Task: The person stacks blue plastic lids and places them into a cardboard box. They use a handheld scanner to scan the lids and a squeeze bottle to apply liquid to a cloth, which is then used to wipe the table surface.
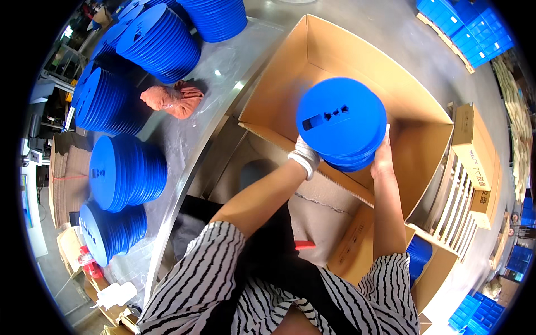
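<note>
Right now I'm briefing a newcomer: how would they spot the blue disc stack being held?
Find the large open cardboard box right of the metal table. Over it, the left hand and right hand hold a stack of round blue discs. Unlike the stacks resting on the table, it's hand-held.

Head view: one wide fisheye, left of a side-by-side pair worn on your head. Faces down, upright, unmirrored. Close range: your left hand [305, 154] and right hand [383, 155], near the middle. Field: metal table [231, 56] left of your left hand; floor [385, 23] beyond both hands; straight edges bending toward the rim.
</note>
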`<state>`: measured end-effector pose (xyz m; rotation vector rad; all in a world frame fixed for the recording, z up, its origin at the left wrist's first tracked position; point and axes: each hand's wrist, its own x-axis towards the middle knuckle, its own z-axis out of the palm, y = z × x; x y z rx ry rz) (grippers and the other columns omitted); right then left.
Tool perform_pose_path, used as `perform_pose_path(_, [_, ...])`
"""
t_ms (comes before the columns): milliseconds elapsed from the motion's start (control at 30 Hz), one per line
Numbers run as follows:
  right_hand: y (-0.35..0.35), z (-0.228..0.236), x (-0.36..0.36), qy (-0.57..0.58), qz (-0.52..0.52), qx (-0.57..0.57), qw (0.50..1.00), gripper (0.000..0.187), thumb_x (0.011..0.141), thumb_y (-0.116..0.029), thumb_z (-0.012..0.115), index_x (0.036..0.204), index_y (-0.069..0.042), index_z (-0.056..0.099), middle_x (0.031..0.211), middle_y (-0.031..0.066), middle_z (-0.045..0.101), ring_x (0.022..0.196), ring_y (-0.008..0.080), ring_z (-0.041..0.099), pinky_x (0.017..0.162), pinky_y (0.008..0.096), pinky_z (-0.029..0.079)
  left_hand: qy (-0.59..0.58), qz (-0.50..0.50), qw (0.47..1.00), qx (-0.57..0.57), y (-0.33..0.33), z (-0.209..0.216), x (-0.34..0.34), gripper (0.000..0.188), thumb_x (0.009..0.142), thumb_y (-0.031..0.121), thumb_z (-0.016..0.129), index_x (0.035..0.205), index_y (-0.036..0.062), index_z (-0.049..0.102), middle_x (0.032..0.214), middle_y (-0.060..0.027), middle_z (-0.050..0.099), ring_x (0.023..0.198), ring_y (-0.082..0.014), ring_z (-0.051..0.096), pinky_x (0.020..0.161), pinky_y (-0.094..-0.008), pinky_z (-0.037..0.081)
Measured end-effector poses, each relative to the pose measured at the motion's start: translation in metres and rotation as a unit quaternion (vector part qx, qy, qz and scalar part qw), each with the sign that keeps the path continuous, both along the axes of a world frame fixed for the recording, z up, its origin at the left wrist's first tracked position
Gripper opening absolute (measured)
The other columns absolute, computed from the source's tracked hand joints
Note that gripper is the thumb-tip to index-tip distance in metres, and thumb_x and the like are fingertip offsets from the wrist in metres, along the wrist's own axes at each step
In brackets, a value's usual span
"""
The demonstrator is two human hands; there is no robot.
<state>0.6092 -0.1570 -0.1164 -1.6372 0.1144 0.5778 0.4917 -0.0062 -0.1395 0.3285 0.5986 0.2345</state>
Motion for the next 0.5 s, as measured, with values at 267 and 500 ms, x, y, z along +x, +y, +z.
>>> perform_pose_path(267, [0.063, -0.065, 0.079, 0.082, -0.028, -0.013, 0.996, 0.098, 0.089, -0.078, 0.032, 0.152, -0.004, 0.026, 0.148, 0.0205, 0.042, 0.138, 0.0328, 0.037, 0.113, 0.0482, 0.028, 0.122, 0.073, 0.947, -0.288, 0.003, -0.011, -0.001, 0.086, 0.091, 0.075, 0.030, 0.156, 0.0217, 0.010, 0.163, -0.0123, 0.004, 0.147, -0.0419, 0.010, 0.111, -0.0691, 0.012])
perform_pose_path(500, [0.081, -0.305, 0.064, 0.145, 0.207, -0.095, 0.963, 0.093, 0.090, -0.078, 0.024, 0.155, -0.011, 0.020, 0.157, 0.0173, 0.028, 0.141, 0.0370, 0.031, 0.107, 0.0530, 0.034, 0.007, -0.138, 0.990, -0.001, 0.054, 0.009, -0.109, 0.078, 0.097, 0.059, 0.042, 0.150, 0.0053, 0.023, 0.140, -0.0211, 0.042, 0.116, -0.0370, 0.051, 0.104, -0.0523, 0.040])
